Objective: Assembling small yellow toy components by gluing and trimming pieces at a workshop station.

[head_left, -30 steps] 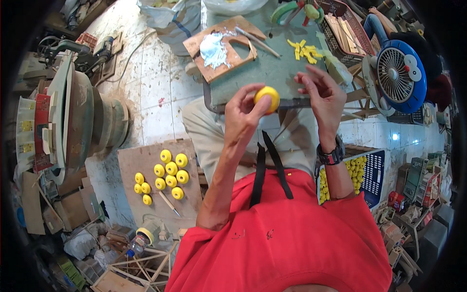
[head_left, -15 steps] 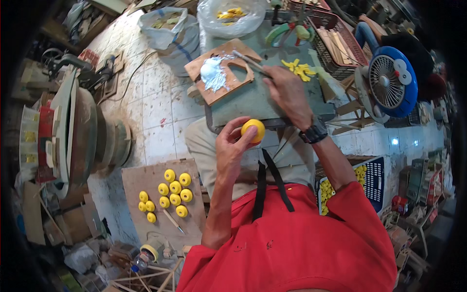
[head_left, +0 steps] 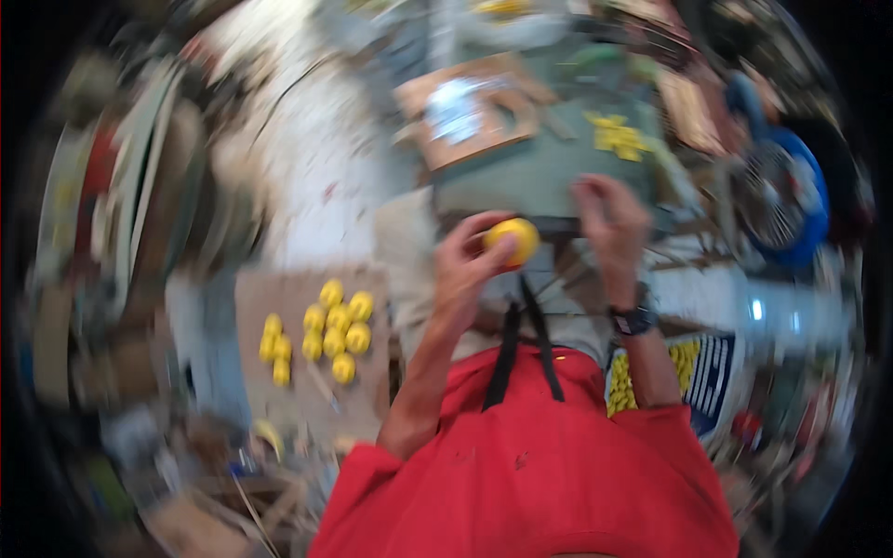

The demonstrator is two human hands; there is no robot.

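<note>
My left hand [head_left: 462, 265] grips a round yellow wooden piece [head_left: 514, 242] between thumb and fingers, in front of the workbench edge. To the right of it, my right hand [head_left: 614, 219] hangs near the bench's front edge, its fingers bent and smeared by motion; I cannot make out anything in them. On the green bench top [head_left: 558, 186] lies a wooden board [head_left: 479, 149] bearing a heap of white paste or powder [head_left: 454, 110]. A thin stick [head_left: 558, 123] rests at the board's right side. Several small yellow pieces [head_left: 617, 137] lie farther right on the bench.
Several round yellow pieces [head_left: 337, 318] sit on a brown panel [head_left: 265, 405] at my left, with a thin pointed tool beside them. At my right stands a crate [head_left: 714, 372] of yellow pieces. A blue fan [head_left: 802, 200] is at the right, a big disc-shaped machine [head_left: 139, 177] at the left.
My right hand has let go of the stick and come back from the board toward my body. My left hand still holds the yellow piece. The whole view has shifted and blurred.
</note>
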